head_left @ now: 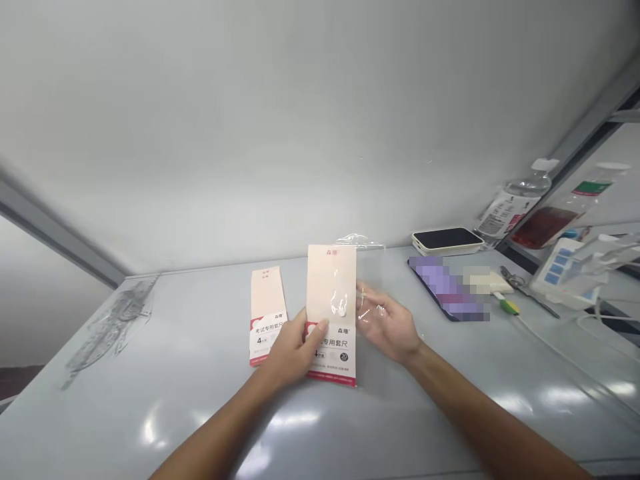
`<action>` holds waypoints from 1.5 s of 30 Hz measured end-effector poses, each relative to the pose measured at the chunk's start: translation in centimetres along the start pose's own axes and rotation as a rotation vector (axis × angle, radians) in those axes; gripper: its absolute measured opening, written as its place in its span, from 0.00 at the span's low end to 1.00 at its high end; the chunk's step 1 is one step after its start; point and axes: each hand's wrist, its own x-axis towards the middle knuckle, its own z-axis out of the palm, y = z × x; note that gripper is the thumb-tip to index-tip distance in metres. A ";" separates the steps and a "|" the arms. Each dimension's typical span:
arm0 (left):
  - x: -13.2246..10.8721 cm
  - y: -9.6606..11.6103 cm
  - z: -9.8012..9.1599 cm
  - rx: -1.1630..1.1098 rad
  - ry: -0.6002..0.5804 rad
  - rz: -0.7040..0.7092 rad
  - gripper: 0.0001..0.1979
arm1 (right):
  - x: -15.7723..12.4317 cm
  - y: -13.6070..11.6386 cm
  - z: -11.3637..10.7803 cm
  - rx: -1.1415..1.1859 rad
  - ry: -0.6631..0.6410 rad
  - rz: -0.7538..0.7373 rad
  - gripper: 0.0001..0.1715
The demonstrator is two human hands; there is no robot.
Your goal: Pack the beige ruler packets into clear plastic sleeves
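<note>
My left hand (289,348) grips the lower left edge of an upright pale pink card package (330,283) with a red-and-white lower panel, labelled as an exam ruler set. A round white hang hole or sticker shows near its middle. My right hand (387,323) is at the package's right edge, its fingers in a clear plastic wrapper (361,240) that runs behind the card and rises above its top. A second matching package (267,313) lies flat on the table just beyond my left hand, partly hidden by it.
A grey table (200,347) runs under everything. To the right lie a cream-cased phone (447,241), a pixelated purple item (445,288), scissors (520,283), a plastic bottle (515,200), a white device with blue buttons (555,270) and a cable.
</note>
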 end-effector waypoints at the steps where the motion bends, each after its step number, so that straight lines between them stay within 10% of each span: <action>1: 0.0 0.0 0.1 0.005 0.017 0.012 0.15 | 0.0 0.0 0.1 -0.011 -0.001 -0.004 0.25; 13: 1.0 -0.3 -1.0 -0.301 0.061 0.035 0.11 | 0.3 0.4 -0.8 0.005 0.041 0.041 0.15; 18: 1.4 -0.7 -1.0 -0.426 0.032 -0.066 0.27 | 0.1 0.4 -0.7 -0.138 0.088 0.156 0.16; 21: 1.3 -0.9 -1.0 -0.205 -0.065 -0.111 0.16 | 0.1 0.4 -0.6 -0.218 0.030 0.161 0.18; 26: 0.9 -1.4 -1.0 0.394 0.144 0.158 0.21 | 0.3 0.5 -0.7 -0.376 0.067 0.158 0.17; 35: 0.9 -1.5 -1.3 0.612 0.430 0.237 0.21 | 0.2 1.1 -0.1 -0.485 -0.043 0.132 0.19; 45: 0.5 -1.0 -1.4 0.738 0.225 0.330 0.19 | -0.1 1.4 0.3 -0.511 -0.088 0.101 0.17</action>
